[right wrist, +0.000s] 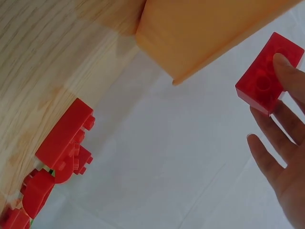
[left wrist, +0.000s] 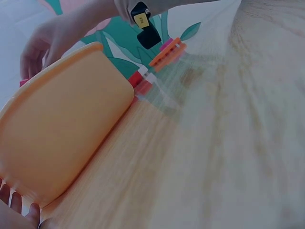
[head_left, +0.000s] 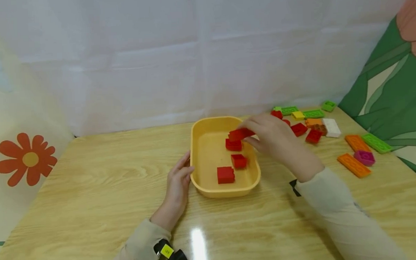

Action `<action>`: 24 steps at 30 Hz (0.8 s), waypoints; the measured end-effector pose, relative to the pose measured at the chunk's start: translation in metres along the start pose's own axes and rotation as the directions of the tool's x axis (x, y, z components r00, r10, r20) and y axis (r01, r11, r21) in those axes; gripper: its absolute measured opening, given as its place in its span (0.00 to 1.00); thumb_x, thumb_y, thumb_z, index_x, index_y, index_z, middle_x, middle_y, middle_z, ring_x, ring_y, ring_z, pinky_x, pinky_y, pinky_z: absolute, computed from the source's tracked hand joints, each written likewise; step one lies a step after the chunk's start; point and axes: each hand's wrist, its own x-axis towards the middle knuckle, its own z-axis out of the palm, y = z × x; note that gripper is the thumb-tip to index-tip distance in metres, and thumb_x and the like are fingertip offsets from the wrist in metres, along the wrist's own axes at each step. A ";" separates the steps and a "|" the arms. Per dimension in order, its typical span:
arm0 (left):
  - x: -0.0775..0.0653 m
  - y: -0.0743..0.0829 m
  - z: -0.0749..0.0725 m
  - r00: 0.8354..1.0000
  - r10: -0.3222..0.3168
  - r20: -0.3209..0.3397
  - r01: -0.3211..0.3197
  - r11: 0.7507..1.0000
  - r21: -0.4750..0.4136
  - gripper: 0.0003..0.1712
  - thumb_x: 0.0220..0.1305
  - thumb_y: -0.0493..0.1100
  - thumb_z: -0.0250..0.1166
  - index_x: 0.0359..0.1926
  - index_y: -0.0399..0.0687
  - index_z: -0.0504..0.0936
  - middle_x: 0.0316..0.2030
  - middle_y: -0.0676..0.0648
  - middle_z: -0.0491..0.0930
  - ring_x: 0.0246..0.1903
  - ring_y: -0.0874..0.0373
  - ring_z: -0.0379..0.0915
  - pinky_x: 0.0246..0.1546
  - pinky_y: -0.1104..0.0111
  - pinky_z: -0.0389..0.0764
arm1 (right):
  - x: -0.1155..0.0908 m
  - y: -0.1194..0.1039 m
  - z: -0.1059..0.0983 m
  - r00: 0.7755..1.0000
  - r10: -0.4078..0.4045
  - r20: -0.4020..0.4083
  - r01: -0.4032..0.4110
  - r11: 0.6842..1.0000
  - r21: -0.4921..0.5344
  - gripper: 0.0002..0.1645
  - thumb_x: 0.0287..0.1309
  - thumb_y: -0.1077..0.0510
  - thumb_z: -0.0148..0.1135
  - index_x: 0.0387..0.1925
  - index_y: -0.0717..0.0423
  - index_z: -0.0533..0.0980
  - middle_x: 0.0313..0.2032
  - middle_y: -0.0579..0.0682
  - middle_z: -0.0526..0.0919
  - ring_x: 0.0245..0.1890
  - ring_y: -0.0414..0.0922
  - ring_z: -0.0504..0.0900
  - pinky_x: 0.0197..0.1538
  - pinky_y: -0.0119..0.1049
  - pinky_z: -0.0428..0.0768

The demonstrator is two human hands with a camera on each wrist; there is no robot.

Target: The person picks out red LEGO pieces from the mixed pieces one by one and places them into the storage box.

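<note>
My right hand pinches a red toy brick above the right side of a yellow plastic tray. The thumb lies on the brick's hollow underside, which faces the right wrist camera, with fingers at its other side. Inside the tray sit several red bricks, among them one brick near the front and another brick to its right. My left hand rests against the tray's left outer wall, thumb close to the rim. In the left wrist view only its fingertips show, beside the tray wall.
Loose bricks lie right of the tray on the wooden table: red bricks, a white brick, orange plates, a purple brick and green plates. A white cloth hangs behind the table.
</note>
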 end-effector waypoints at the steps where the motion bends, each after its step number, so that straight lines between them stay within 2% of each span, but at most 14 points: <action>1: 0.000 0.000 -0.001 1.000 0.002 -0.003 -0.002 1.000 0.002 0.32 0.58 0.31 0.50 0.66 0.37 0.64 0.69 0.37 0.63 0.62 0.51 0.63 0.50 0.80 0.74 | 0.001 0.000 0.001 1.000 -0.003 0.000 0.003 1.000 0.003 0.18 0.44 0.57 0.71 0.40 0.55 0.80 0.38 0.53 0.86 0.39 0.52 0.80 0.43 0.48 0.83; 8: 0.001 0.002 -0.001 1.000 0.006 0.000 -0.006 1.000 -0.006 0.32 0.57 0.31 0.50 0.66 0.36 0.65 0.68 0.35 0.63 0.61 0.52 0.64 0.51 0.79 0.75 | 0.003 -0.007 0.002 0.998 0.007 0.056 -0.009 0.999 0.032 0.18 0.44 0.59 0.71 0.41 0.53 0.80 0.37 0.51 0.86 0.37 0.49 0.80 0.42 0.46 0.83; 14: 0.001 0.002 -0.002 1.000 0.000 0.009 0.000 1.000 0.000 0.32 0.58 0.30 0.50 0.66 0.37 0.64 0.69 0.38 0.63 0.60 0.53 0.65 0.49 0.80 0.76 | 0.005 -0.019 0.005 0.995 -0.025 0.098 0.017 0.996 0.085 0.18 0.44 0.59 0.71 0.42 0.53 0.81 0.36 0.51 0.86 0.35 0.48 0.79 0.41 0.45 0.83; 24: 0.001 0.000 -0.002 1.000 0.002 0.002 -0.002 1.000 0.003 0.32 0.57 0.30 0.50 0.66 0.36 0.64 0.69 0.38 0.63 0.61 0.53 0.65 0.50 0.80 0.75 | 0.006 -0.032 0.013 0.986 -0.062 0.157 0.043 0.992 0.119 0.19 0.42 0.58 0.72 0.41 0.52 0.80 0.36 0.49 0.86 0.35 0.45 0.79 0.42 0.43 0.83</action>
